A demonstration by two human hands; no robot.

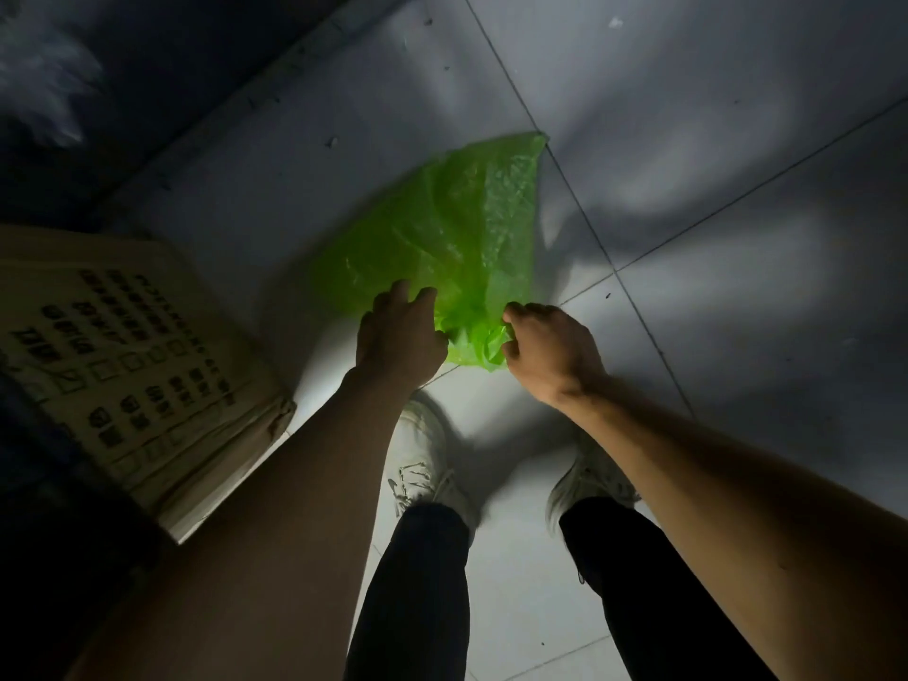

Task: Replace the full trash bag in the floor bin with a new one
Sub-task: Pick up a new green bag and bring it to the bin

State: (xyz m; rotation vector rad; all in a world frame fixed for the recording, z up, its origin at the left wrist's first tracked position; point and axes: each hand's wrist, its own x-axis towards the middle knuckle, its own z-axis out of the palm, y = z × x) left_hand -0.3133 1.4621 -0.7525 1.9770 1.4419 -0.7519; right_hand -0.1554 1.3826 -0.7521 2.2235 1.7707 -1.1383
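A printed cardboard box [142, 366] sits at the left. The left hand [398, 336] and right hand [550, 351] both pinch the crumpled near edge of the green trash bag [452, 228], which hangs over the tiled floor [712, 140], above white sneakers [422, 464].

Motion is blurring the thin translucent green plastic bag [442, 238] and the pale cardboard box with dark printed characters [142, 366], whose left side the picture's edge is cutting off.

Bare forearms [304, 489], no sleeves; dark trousers [417, 592]; pale, scuffed lace-up sneakers [422, 464].
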